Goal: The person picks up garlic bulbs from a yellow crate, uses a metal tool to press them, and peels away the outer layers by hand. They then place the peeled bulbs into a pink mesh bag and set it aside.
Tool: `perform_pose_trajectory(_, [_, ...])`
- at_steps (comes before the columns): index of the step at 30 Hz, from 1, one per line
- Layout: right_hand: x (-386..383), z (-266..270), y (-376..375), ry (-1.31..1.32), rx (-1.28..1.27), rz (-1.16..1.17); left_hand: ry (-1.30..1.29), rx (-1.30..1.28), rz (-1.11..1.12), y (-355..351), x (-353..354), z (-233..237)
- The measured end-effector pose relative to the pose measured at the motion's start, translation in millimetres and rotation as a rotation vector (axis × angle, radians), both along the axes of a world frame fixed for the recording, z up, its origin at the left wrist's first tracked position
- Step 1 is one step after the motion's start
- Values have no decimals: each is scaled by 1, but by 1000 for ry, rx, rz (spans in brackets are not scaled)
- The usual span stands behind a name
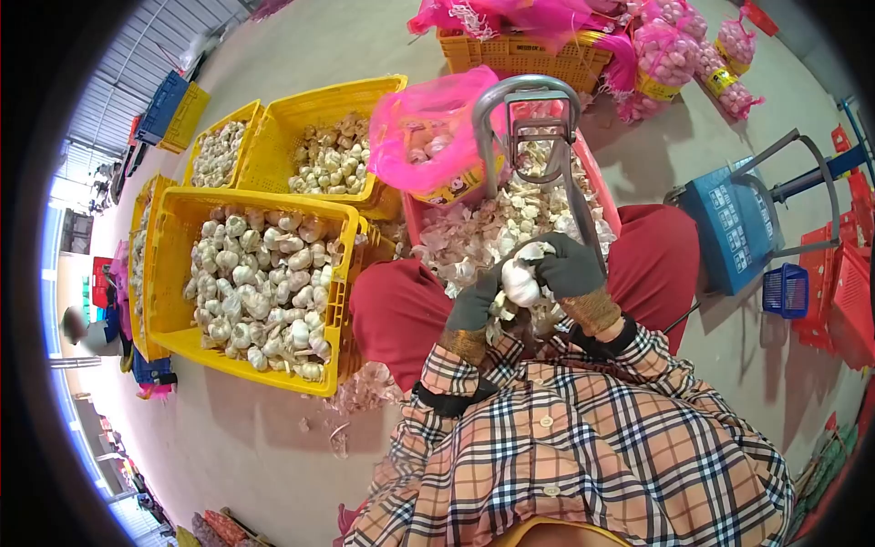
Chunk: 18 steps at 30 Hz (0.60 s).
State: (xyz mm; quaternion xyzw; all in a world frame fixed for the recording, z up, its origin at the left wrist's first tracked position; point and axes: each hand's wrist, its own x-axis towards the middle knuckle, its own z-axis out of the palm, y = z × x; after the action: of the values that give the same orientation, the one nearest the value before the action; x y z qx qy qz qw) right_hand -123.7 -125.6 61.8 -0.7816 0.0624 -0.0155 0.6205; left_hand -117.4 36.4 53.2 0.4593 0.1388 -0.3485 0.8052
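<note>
A white garlic bulb (521, 285) is held between my two gloved hands, above my lap. My left hand (476, 303), in a dark glove, closes on the bulb's left side. My right hand (572, 267), gloved the same way, has its fingers bent over the bulb's upper right, where some loose skin shows. Just beyond the hands, a pink-red crate (603, 196) holds garlic bulbs and papery peelings. A grey metal frame with a curved handle (531, 84) stands over this crate. The undersides of my fingers are hidden.
Yellow crates (251, 360) of garlic stand at the left. A pink mesh bag (428, 96) of bulbs rests on the red crate's left side. Filled mesh bags (663, 59) lie at the back. A blue box (729, 228) and small blue basket (786, 290) are at the right.
</note>
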Motion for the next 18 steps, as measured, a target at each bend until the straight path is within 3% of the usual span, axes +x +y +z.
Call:
perform_pose_trajectory(1, [-1,2,-2,5,7,-1,-41,-102,-23,0,-2,-2])
perform_pose_trajectory(3, [-1,13,-12,-97,-103,366,-122,-307,-75,1,-7,-7])
perform_pose_trajectory(4, [0,14,-14,199,370,158,-228,-265,28,1,-7,-13])
perform_pose_trajectory(7, [4,30,-29,338,398,58,-368,-316,88,7,-2,-16])
perform_pose_trajectory(8, [4,30,-30,374,-12,119,-372,-314,86,8,0,-13])
perform_pose_trajectory(9, [3,31,-27,370,-10,120,-424,-275,77,8,2,-8])
perform_pose_trajectory(11, [-2,40,-16,-462,-686,23,-475,-239,65,6,5,-3])
perform_pose_trajectory(13, [-6,46,-11,-400,-649,64,-421,-228,63,1,2,-2])
perform_pose_trajectory(15, [-5,32,-6,-367,-276,210,-420,-256,25,-1,0,-9])
perform_pose_trajectory(17, [-6,30,-12,-322,-280,204,-370,-280,-11,0,2,-16])
perform_pose_trajectory(18, [-3,37,-16,-493,-402,67,-400,-227,-16,3,6,-20])
